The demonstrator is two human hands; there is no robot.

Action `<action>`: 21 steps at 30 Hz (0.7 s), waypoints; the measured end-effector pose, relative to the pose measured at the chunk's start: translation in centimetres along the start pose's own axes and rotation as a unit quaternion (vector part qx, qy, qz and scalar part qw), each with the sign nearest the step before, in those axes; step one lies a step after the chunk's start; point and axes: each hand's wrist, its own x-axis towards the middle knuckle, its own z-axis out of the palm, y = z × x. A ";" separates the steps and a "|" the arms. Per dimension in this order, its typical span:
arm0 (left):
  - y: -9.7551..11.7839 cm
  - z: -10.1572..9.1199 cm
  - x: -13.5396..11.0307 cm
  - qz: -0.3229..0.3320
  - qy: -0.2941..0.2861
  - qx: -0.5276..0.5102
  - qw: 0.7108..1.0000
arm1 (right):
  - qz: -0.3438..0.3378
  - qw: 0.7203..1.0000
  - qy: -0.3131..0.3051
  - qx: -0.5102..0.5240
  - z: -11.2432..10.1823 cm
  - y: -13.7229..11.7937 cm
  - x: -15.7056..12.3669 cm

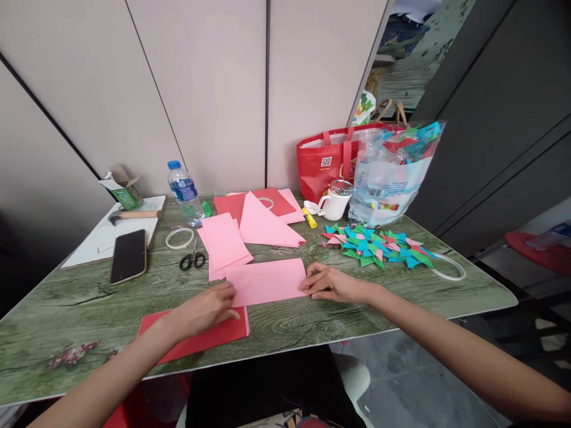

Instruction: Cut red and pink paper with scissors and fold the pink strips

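A pink sheet of paper, bent over along its far side, lies in front of me between both hands. My left hand has its fingers closed at the left end of the sheet, just above a red sheet of paper. At the right end, my right hand pinches the sheet's edge between thumb and fingers. Just beyond are pink paper rectangles in a small stack and a pile of pink paper triangles.
Left of the papers are scissors, a tape roll, a phone, a hammer and a water bottle. Rightward are a glue stick, a white mug, bags and folded paper pieces.
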 end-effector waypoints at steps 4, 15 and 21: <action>0.1 1.9 1.5 -0.001 -0.015 0.095 0.995 | -0.016 0.998 0.065 -0.004 1.3 -0.1 -0.4; 0.9 3.7 3.1 0.039 -0.007 0.111 0.993 | 0.003 0.969 0.050 -0.241 3.8 0.0 -1.9; 1.3 3.3 3.5 -0.028 -0.058 0.090 0.994 | 0.008 0.949 0.008 -0.314 3.7 -0.7 -1.5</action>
